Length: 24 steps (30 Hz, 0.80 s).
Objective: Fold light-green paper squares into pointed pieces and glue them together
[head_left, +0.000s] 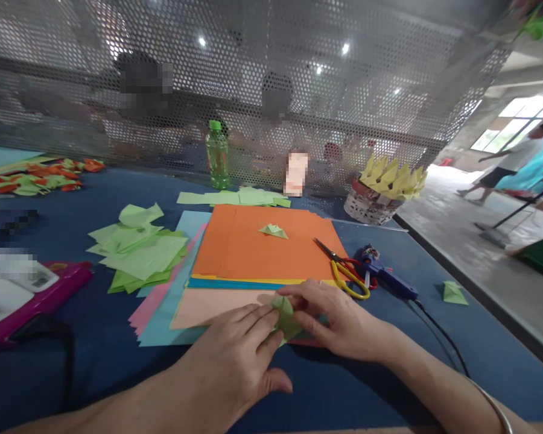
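Observation:
A small piece of folded green paper (286, 318) lies at the front edge of a stack of coloured sheets, between my two hands. From the left, the fingertips of my left hand (239, 349) press it down, with the thumb held apart. My right hand (337, 319) has its fingers curled round the paper's other side. The covered parts of the folds cannot be seen. Farther back, a finished-looking folded green piece (274, 231) rests on the orange sheets (253, 253). Another folded green piece (454, 293) sits at the far right of the table.
Scissors (349, 278) and a blue glue gun (389, 274) with a cord lie right of the stack. Loose green squares (145, 250) are piled on the left. Behind stand a green bottle (217, 157) and a basket (373, 202) with yellow paper points. A person (520, 158) walks beyond the table.

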Each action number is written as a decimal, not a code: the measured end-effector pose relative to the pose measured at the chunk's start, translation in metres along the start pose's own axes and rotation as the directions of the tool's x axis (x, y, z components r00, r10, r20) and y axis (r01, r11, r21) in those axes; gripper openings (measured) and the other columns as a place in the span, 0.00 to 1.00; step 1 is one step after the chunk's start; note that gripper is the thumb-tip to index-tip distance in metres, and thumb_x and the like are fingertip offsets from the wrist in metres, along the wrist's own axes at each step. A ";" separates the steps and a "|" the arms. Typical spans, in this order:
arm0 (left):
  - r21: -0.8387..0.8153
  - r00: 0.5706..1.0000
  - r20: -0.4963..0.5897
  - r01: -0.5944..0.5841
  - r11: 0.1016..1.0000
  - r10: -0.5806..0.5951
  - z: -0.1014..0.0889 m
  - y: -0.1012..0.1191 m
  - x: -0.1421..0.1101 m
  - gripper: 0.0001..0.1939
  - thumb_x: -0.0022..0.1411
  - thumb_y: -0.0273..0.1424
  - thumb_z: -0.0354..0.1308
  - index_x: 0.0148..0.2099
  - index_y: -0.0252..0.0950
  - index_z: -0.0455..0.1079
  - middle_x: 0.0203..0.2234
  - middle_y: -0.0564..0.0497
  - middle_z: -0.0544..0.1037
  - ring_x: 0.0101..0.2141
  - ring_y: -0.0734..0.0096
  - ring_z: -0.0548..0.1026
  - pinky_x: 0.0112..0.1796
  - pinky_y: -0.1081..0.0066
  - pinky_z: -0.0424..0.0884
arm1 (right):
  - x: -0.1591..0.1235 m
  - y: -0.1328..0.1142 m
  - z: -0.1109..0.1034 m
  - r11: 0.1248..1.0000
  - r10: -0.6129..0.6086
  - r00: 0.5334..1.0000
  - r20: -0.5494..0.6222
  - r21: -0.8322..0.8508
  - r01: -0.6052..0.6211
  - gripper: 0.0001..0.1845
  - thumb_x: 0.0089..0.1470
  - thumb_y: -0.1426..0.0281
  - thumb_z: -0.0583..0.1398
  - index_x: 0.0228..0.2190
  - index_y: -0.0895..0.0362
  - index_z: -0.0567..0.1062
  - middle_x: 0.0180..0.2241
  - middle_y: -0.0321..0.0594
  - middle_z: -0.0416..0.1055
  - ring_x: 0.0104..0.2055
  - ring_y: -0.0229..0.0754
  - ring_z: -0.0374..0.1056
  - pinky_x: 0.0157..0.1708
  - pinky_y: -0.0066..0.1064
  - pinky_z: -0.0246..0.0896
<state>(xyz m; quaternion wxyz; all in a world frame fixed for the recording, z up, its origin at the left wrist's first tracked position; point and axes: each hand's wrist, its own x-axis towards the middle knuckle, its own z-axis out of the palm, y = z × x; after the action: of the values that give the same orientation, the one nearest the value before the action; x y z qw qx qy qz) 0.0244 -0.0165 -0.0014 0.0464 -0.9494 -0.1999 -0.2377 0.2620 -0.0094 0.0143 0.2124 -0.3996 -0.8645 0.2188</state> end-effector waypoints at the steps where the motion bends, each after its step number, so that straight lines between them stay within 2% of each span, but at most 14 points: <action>1: 0.002 1.000 -0.014 0.002 1.000 -0.002 0.001 0.000 0.000 0.23 0.69 0.46 0.54 0.48 0.30 0.75 0.44 0.39 0.80 0.48 0.52 0.77 0.51 0.56 0.72 | 0.001 0.002 -0.002 0.999 -0.036 0.999 -0.019 0.013 0.036 0.21 0.63 0.74 0.55 0.57 0.54 0.68 0.41 0.42 0.73 0.44 0.43 0.69 0.44 0.33 0.66; 4: 0.000 1.000 0.000 0.013 1.000 -0.013 0.001 0.002 -0.001 0.23 0.68 0.47 0.56 0.48 0.30 0.75 0.44 0.39 0.80 0.47 0.51 0.77 0.50 0.55 0.73 | 0.005 0.007 -0.003 0.994 -0.102 0.994 -0.040 0.023 0.103 0.26 0.60 0.83 0.51 0.56 0.54 0.70 0.45 0.45 0.70 0.48 0.44 0.67 0.47 0.35 0.65; 6: -0.004 1.000 0.022 0.015 1.000 -0.015 0.001 0.003 0.000 0.24 0.67 0.47 0.57 0.48 0.29 0.75 0.43 0.38 0.80 0.46 0.50 0.78 0.48 0.55 0.74 | 0.008 0.009 -0.002 0.994 -0.113 0.993 -0.018 0.010 0.113 0.27 0.59 0.84 0.51 0.54 0.53 0.72 0.46 0.45 0.69 0.48 0.44 0.66 0.47 0.36 0.66; 9: 0.002 0.999 0.034 0.014 1.000 -0.014 -0.001 0.003 0.000 0.24 0.68 0.47 0.56 0.49 0.29 0.75 0.44 0.38 0.81 0.45 0.50 0.78 0.45 0.55 0.76 | 0.010 0.009 0.002 0.994 -0.105 0.994 -0.010 -0.011 0.105 0.20 0.60 0.82 0.53 0.48 0.53 0.75 0.45 0.43 0.70 0.47 0.44 0.67 0.47 0.36 0.66; 13: 0.020 0.999 0.039 0.009 1.000 -0.009 -0.002 0.002 0.001 0.23 0.70 0.45 0.54 0.49 0.30 0.76 0.45 0.38 0.80 0.46 0.51 0.79 0.46 0.57 0.75 | 0.011 0.011 0.006 0.994 -0.110 0.992 -0.067 -0.008 0.109 0.09 0.60 0.78 0.59 0.39 0.56 0.76 0.41 0.43 0.71 0.47 0.45 0.67 0.46 0.35 0.67; 15: 0.011 0.999 0.048 0.014 1.000 -0.015 -0.002 0.001 0.001 0.22 0.70 0.45 0.54 0.49 0.31 0.76 0.45 0.39 0.81 0.46 0.52 0.78 0.47 0.57 0.75 | 0.011 0.012 0.007 0.993 -0.121 0.990 -0.072 -0.013 0.121 0.12 0.60 0.79 0.58 0.42 0.55 0.77 0.42 0.43 0.71 0.48 0.45 0.67 0.47 0.36 0.67; 18: -0.007 0.998 0.058 0.022 1.000 -0.022 -0.002 0.000 0.002 0.22 0.69 0.46 0.55 0.49 0.31 0.76 0.43 0.40 0.81 0.44 0.52 0.79 0.45 0.57 0.76 | 0.010 0.011 0.005 0.991 -0.131 0.990 -0.044 -0.023 0.130 0.24 0.60 0.83 0.54 0.53 0.51 0.73 0.47 0.43 0.70 0.49 0.44 0.66 0.48 0.37 0.67; 20: -0.015 0.998 0.061 0.019 1.000 -0.018 -0.002 0.000 0.002 0.22 0.68 0.46 0.56 0.48 0.31 0.76 0.42 0.40 0.81 0.43 0.52 0.79 0.44 0.57 0.76 | 0.009 0.010 0.004 0.989 -0.148 0.989 -0.012 -0.020 0.147 0.30 0.58 0.86 0.52 0.56 0.49 0.71 0.49 0.43 0.69 0.50 0.44 0.66 0.49 0.37 0.66; 22: -0.013 0.998 0.063 0.017 1.000 -0.016 -0.002 0.000 0.002 0.22 0.68 0.46 0.56 0.48 0.31 0.76 0.42 0.39 0.81 0.44 0.51 0.79 0.45 0.57 0.76 | 0.010 0.010 0.003 0.985 -0.172 0.985 -0.006 -0.011 0.172 0.29 0.56 0.87 0.52 0.54 0.51 0.72 0.49 0.43 0.70 0.51 0.44 0.66 0.51 0.38 0.65; 24: -0.011 0.998 0.067 0.019 1.000 -0.019 -0.002 0.000 0.002 0.22 0.69 0.45 0.55 0.49 0.31 0.76 0.44 0.39 0.81 0.45 0.51 0.78 0.46 0.56 0.76 | 0.011 0.010 0.003 0.985 -0.175 0.984 -0.027 -0.010 0.175 0.24 0.55 0.87 0.53 0.48 0.54 0.74 0.48 0.43 0.70 0.51 0.44 0.66 0.51 0.38 0.65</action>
<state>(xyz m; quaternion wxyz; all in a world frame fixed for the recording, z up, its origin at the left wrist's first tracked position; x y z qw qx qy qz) 0.0253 -0.0157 0.0014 0.0316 -0.9552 -0.2089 -0.2073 0.2599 0.0040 0.0080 0.2415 -0.3259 -0.8940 0.1904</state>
